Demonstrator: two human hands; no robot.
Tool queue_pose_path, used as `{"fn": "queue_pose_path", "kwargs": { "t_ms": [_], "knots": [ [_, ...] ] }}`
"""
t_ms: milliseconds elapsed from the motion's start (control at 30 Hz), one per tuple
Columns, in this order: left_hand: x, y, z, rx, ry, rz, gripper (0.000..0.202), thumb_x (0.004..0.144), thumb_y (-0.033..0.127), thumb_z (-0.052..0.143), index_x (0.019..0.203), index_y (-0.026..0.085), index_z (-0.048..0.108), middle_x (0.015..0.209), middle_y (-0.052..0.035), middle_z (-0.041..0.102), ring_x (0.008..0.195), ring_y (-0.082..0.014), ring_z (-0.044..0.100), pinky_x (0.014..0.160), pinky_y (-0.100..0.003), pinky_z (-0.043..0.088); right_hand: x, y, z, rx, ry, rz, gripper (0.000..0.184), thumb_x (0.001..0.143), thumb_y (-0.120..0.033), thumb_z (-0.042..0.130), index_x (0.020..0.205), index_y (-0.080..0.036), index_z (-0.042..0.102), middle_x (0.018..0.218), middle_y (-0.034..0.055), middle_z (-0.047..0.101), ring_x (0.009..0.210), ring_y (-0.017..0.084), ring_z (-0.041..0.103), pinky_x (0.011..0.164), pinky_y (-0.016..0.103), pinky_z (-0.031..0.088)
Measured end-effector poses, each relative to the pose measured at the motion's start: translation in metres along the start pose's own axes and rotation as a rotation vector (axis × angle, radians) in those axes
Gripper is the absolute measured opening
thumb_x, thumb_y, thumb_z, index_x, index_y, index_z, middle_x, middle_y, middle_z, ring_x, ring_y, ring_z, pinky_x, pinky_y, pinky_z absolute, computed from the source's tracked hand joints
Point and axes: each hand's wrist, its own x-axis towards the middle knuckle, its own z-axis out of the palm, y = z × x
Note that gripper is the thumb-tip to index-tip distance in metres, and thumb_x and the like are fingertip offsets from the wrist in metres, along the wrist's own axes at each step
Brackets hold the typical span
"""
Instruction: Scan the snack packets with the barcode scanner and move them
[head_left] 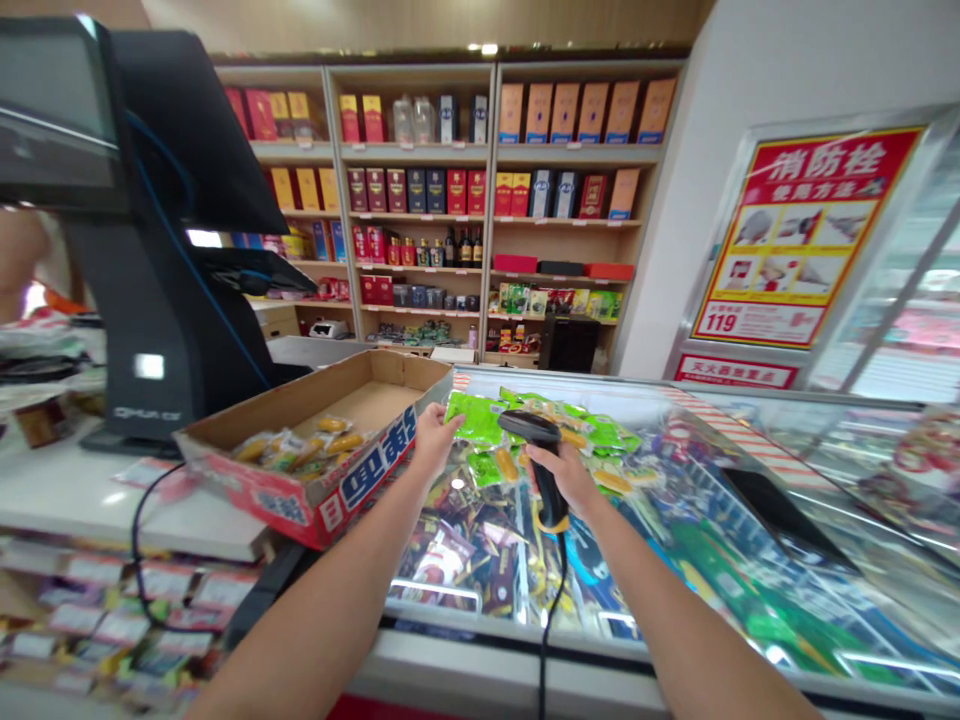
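Note:
My right hand is wrapped round the grip of a black barcode scanner with a yellow band, its cable hanging down toward me. The scanner's head points at a green snack packet. My left hand pinches the near edge of that packet. Several more green packets lie on the glass lid of a chest freezer. Both arms reach forward over the freezer.
An open cardboard box with several yellow-green packets sits on a white counter at the left. A black till screen stands behind it. Shelves of boxed goods fill the back wall. A red notice hangs at the right.

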Motion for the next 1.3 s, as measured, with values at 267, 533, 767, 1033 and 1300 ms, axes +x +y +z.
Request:
{"fn": "queue_pose_path", "kwargs": {
  "t_ms": [267, 533, 767, 1033, 1300],
  "knots": [
    [-0.001, 0.084, -0.051, 0.515, 0.355, 0.389, 0.020, 0.069, 0.033, 0.066, 0.076, 0.020, 0.052, 0.074, 0.0004, 0.061, 0.073, -0.0177, 0.060, 0.075, -0.031, 0.051, 0.017, -0.039, 0.059, 0.056, -0.198, -0.016, 0.029, 0.067, -0.045, 0.069, 0.069, -0.017, 0.060, 0.048, 0.0000, 0.060, 0.037, 0.013, 0.053, 0.039, 0.025, 0.041],
    [-0.008, 0.120, -0.115, 0.691, 0.668, 0.519, 0.076, 0.071, 0.014, 0.062, 0.142, 0.013, 0.034, 0.159, -0.0230, 0.017, 0.149, -0.0356, 0.011, 0.118, -0.058, 0.017, 0.022, -0.055, 0.129, 0.126, -0.344, -0.044, 0.027, 0.065, -0.045, 0.071, 0.069, -0.020, 0.061, 0.047, -0.0014, 0.059, 0.038, 0.014, 0.053, 0.040, 0.026, 0.044],
    [-0.022, 0.112, -0.081, 0.757, 0.514, 0.635, 0.069, 0.078, 0.017, 0.058, 0.144, 0.018, 0.036, 0.163, -0.0181, 0.006, 0.150, -0.0349, 0.002, 0.116, -0.062, 0.011, 0.015, -0.036, 0.113, 0.151, -0.267, 0.011, 0.028, 0.066, -0.044, 0.070, 0.067, -0.018, 0.059, 0.047, -0.0012, 0.059, 0.037, 0.013, 0.052, 0.039, 0.024, 0.043],
    [-0.004, 0.031, 0.013, 1.004, -0.068, 0.376, 0.049, 0.082, 0.024, 0.056, 0.130, 0.015, 0.051, 0.150, -0.0206, 0.039, 0.145, -0.0360, 0.025, 0.113, -0.051, 0.029, 0.012, -0.025, 0.028, 0.151, 0.006, 0.011, 0.030, 0.064, -0.045, 0.072, 0.067, -0.018, 0.059, 0.047, -0.0011, 0.059, 0.038, 0.012, 0.052, 0.039, 0.025, 0.043],
    [0.001, -0.027, 0.039, 1.198, -0.266, -0.038, 0.053, 0.082, 0.047, 0.059, 0.120, 0.012, 0.049, 0.114, -0.0249, 0.066, 0.112, -0.0353, 0.062, 0.090, -0.043, 0.045, 0.008, -0.009, -0.019, 0.158, 0.156, 0.023, 0.029, 0.066, -0.045, 0.072, 0.071, -0.018, 0.061, 0.046, -0.0010, 0.058, 0.036, 0.013, 0.052, 0.038, 0.026, 0.042]
  ]
}}
